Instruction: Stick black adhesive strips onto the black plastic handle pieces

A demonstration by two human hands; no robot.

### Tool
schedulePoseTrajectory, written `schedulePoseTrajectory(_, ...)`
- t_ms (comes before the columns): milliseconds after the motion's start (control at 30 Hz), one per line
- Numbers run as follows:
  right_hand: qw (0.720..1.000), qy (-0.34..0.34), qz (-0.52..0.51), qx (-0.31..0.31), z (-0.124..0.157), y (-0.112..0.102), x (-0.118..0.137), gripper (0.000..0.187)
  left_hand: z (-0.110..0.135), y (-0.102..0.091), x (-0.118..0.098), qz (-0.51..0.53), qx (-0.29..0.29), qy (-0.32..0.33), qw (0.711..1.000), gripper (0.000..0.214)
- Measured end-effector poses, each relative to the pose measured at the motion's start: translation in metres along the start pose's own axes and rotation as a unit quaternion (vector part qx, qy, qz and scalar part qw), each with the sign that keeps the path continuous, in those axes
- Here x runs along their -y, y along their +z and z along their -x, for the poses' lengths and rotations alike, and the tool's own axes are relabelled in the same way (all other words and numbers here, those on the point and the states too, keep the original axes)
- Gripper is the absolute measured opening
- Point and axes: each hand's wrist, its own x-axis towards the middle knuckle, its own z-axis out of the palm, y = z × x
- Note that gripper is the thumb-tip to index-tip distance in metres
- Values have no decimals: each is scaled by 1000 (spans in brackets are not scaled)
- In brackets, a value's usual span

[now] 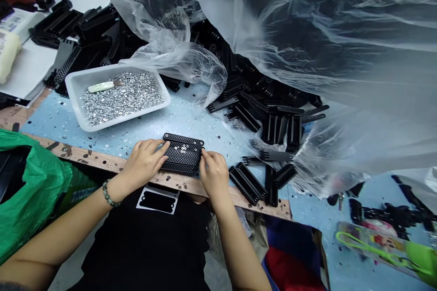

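A black perforated plastic part (pixel 182 154) lies flat on the speckled blue table, near its front edge. Several small silver washers (pixel 182 148) sit on top of it. My left hand (pixel 146 161) grips its left side, and my right hand (pixel 214 173) grips its right side, with the fingertips on the part. A white tray (pixel 118 116) stands beyond my hands, filled with loose silver washers (pixel 123 97). A white-handled tool (pixel 102 86) rests on them.
Heaps of black plastic parts (pixel 259 95) lie at the back and right, partly under a clear plastic sheet (pixel 307 41). A wooden strip (pixel 218 191) edges the table. A green plastic bag (pixel 30 186) hangs at the left.
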Motion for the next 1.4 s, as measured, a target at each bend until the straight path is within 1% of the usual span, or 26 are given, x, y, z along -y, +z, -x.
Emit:
schedulePoseTrajectory(100, 999, 24, -33, -19, -5, 4, -2, 21, -7, 3, 6, 63, -17, -26, 997, 29)
schedulePoseTrajectory(200, 998, 40, -33, -25, -13, 6, -5, 15, -17, 7, 10, 88, -37, -37, 995, 21)
schedulePoseTrajectory(267, 1000, 21, 2, -20, -19, 5, -6, 14, -22, 9, 11, 81, -44, -34, 995, 17)
schedulePoseTrajectory(333, 998, -19, 63, -8, -23, 2, -5, 15, -25, 10, 11, 69, -50, -32, 996, 15)
schedulePoseTrajectory(400, 989, -68, 132, 10, -25, -2, -2, 19, -26, 11, 11, 63, -56, -30, 996, 14)
schedulePoseTrajectory(467, 978, -107, 175, 27, -25, -7, 1, 20, -25, 11, 10, 64, -61, -21, 996, 16)
schedulePoseTrajectory(567, 973, -132, 181, 48, -19, -13, 2, 16, -20, 8, 9, 59, -60, 11, 996, 17)
schedulePoseTrajectory(667, 975, -130, 162, 76, -15, -16, -4, 24, -14, 3, 8, 37, -52, 37, 997, 19)
schedulePoseTrajectory(767, 988, -96, 76, 90, -16, -15, -13, 22, -11, -2, 7, 33, -36, 31, 998, 22)
schedulePoseTrajectory(833, 995, -64, 10, 79, -18, -12, -17, 20, -11, -5, 4, 34, -20, 15, 999, 26)
schedulePoseTrajectory(867, 996, -51, -8, 69, -20, -10, -18, 20, -12, -5, 2, 34, -8, 12, 999, 33)
schedulePoseTrajectory(900, 997, -43, -15, 57, -21, -8, -18, 19, -13, -5, 0, 31, 8, 14, 999, 43)
schedulePoseTrajectory(967, 999, -33, 5, 41, -24, -4, -15, 18, -14, -2, -5, 25, 53, 29, 998, 72)
schedulePoseTrajectory(1000, 998, -31, 30, 36, -26, -2, -12, 18, -15, 1, -8, 22, 77, 35, 996, 82)
schedulePoseTrajectory(1033, 997, -31, 63, 35, -27, -1, -9, 19, -15, 4, -9, 18, 102, 36, 994, 88)
schedulePoseTrajectory(1100, 989, -35, 138, 38, -29, -1, 0, 21, -16, 11, -12, 12, 142, 25, 989, 89)
schedulePoseTrajectory(1167, 979, -51, 192, 55, -28, -3, 7, 23, -16, 16, -12, 11, 170, 12, 985, 87)
schedulePoseTrajectory(1300, 973, -77, 194, 95, -16, -14, 12, 22, -17, 17, -11, 18, 185, 6, 983, 88)
schedulePoseTrajectory(1400, 975, -80, 169, 121, -9, -19, 6, 34, -18, 15, -11, 25, 190, 6, 981, 88)
